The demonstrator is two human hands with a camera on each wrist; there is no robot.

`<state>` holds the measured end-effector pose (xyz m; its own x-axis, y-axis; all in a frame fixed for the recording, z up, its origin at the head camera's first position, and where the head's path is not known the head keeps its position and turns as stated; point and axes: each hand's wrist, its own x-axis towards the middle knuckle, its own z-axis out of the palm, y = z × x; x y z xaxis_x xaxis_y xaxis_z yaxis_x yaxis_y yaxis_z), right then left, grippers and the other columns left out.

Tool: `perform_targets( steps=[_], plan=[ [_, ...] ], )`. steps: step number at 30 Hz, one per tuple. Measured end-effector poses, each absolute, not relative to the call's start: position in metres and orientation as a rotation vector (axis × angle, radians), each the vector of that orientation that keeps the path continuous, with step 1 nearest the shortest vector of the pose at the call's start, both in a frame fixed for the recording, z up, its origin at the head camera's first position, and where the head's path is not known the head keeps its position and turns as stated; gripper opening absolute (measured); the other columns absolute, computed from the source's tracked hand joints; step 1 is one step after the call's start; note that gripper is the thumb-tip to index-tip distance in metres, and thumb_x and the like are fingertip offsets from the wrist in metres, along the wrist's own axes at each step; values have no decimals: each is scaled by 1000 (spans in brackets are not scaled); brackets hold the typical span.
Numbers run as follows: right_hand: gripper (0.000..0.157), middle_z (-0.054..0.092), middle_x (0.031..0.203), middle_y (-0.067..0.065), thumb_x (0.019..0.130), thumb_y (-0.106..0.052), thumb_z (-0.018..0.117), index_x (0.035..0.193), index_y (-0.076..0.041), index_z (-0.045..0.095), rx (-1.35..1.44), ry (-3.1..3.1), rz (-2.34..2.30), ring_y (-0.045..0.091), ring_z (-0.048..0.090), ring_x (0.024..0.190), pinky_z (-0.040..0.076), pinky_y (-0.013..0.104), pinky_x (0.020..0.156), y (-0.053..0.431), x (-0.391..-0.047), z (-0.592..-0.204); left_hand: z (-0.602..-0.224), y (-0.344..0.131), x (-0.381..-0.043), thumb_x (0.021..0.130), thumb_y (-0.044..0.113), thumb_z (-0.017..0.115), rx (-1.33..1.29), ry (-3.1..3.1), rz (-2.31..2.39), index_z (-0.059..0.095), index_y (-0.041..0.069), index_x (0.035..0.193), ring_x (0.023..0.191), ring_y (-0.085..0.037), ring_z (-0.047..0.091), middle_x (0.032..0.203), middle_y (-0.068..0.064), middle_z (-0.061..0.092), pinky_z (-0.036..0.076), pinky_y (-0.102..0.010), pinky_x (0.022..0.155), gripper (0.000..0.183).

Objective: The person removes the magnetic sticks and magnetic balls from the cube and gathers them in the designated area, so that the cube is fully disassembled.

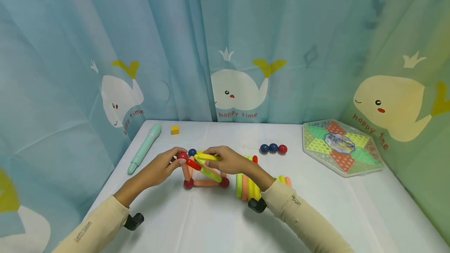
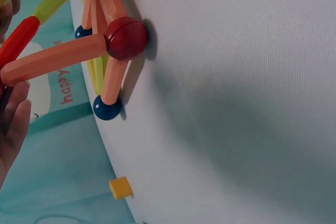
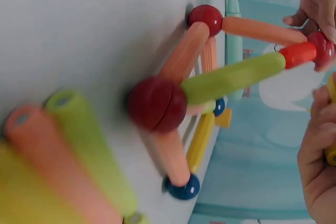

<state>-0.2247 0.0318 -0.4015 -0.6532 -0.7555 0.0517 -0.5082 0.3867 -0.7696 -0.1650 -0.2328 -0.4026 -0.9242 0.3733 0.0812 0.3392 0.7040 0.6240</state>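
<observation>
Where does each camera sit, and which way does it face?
Head: on the person's head, facing forward and down at the table; left hand, right hand, sleeves show.
Left wrist: worn there, facing the ball-and-stick frame; both hands partly show.
Right wrist: worn there, facing the frame; both hands partly show.
Both wrist views share frame and curtain.

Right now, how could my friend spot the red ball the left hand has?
Find the white table before the whale curtain. Left of its middle stands a stick-and-ball frame, where the left hand pinches the red ball at a raised corner. The other red balls in view rest on the table; only this one is up high.
</observation>
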Motion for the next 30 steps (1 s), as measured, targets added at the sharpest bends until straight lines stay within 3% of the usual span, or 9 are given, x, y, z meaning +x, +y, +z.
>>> perform_targets(
  steps=[3,10,14,21,25,28,30],
  plan=[
    [33,69,116,8,100,-20,62,130,-7,65,-1106,2339,-1108,16,60,94,53,30,88,47,-224,-399,-403,-234,-166,102,37,55,584,2864,1015,54,12,134,95,-16,62,111,2,66,55,-31,84,40],
    [26,72,82,7,104,-33,56,124,-16,61,-1105,2316,-1107,20,65,70,58,32,68,89,-219,-396,-404,-232,-165,103,38,55,584,2856,1013,53,12,135,95,-15,62,109,2,66,55,-31,83,42],
    [26,71,80,8,105,-32,53,124,-16,60,-1113,2395,-1121,28,65,68,56,31,63,115,-216,-398,-404,-231,-165,102,38,55,561,2836,1031,51,14,137,95,-15,62,108,3,66,55,-30,83,42],
    [19,66,73,-1,108,-27,47,118,-14,56,-1053,2470,-1124,22,60,65,53,31,60,155,-211,-401,-404,-232,-164,102,36,57,530,2840,1019,51,13,137,95,-18,63,109,-1,66,55,-33,83,43],
    [21,65,77,3,108,-27,45,119,-13,56,-1001,2499,-1126,23,61,69,53,34,63,176,-208,-406,-404,-233,-164,102,34,57,544,2849,1014,51,12,136,94,-18,62,108,-1,66,55,-32,81,42],
    [38,68,87,10,108,-25,45,138,-2,49,-915,2456,-1113,25,61,74,53,33,66,194,-205,-409,-404,-233,-165,102,34,56,560,2848,1014,51,12,136,96,-18,62,108,-1,66,55,-32,82,41],
    [49,70,98,15,107,-22,47,149,2,36,-847,2401,-1113,25,63,81,53,32,69,207,-203,-411,-404,-232,-165,102,34,56,565,2841,1018,51,12,137,97,-19,63,109,-2,66,56,-34,84,42]
  ],
)
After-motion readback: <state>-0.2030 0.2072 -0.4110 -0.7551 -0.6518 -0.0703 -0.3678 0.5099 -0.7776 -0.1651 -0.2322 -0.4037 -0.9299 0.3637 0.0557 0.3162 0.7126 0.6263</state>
